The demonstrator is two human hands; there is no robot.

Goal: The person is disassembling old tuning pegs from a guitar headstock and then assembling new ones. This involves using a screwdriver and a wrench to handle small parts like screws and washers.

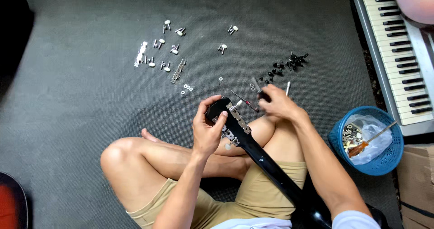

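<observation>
A glossy black guitar headstock (228,118), fitted with metal tuner plates, is rested across the bare legs of a person seated on a grey textured floor mat (81,98). The left hand (207,127) is curled around the headstock. The right hand (275,103) is closed on a thin screwdriver (244,100). Small white-knobbed tuning pegs (158,48) and black screws (289,62) are scattered on the mat. A round blue plastic basket (337,141) lined with clear plastic is seen at right, near a keyboard (402,52).

Dark grey carpet floor (81,98); keyboard (398,52) along right edge; blue basket (337,141); cardboard box (416,184).
</observation>
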